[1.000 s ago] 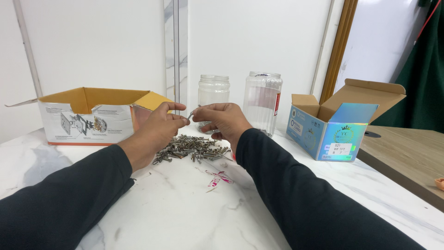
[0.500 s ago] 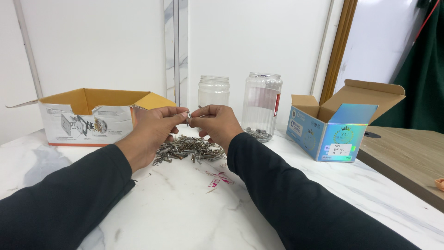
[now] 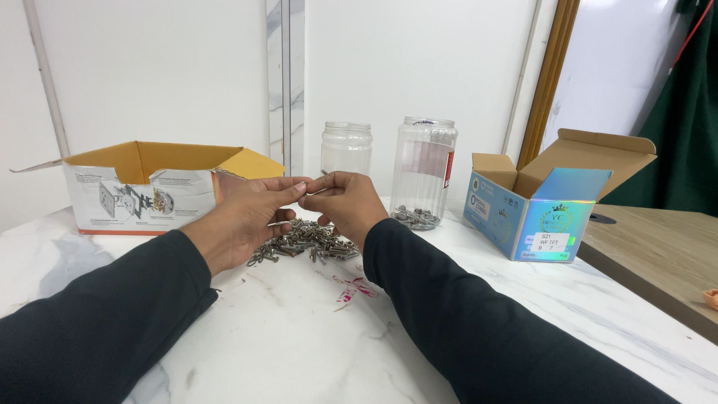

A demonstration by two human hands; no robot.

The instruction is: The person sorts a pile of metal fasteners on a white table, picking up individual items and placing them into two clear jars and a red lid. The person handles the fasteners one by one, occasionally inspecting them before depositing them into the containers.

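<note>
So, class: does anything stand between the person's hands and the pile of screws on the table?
Nothing visible does. The left hand and right hand meet at the fingertips just above the screws, with only air beneath. The two jars stand behind the pile, and the boxes off to the sides.

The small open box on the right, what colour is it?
Blue small open box with a shiny rainbow-sheen front, head view.

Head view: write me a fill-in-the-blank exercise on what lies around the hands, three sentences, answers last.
1. The left hand and right hand meet fingertip to fingertip above a pile of small metal ____.
2. The taller clear jar holds a few screws at its ____.
3. The open cardboard box left of the hands is ____ inside.

Missing words: screws; bottom; yellow
</note>
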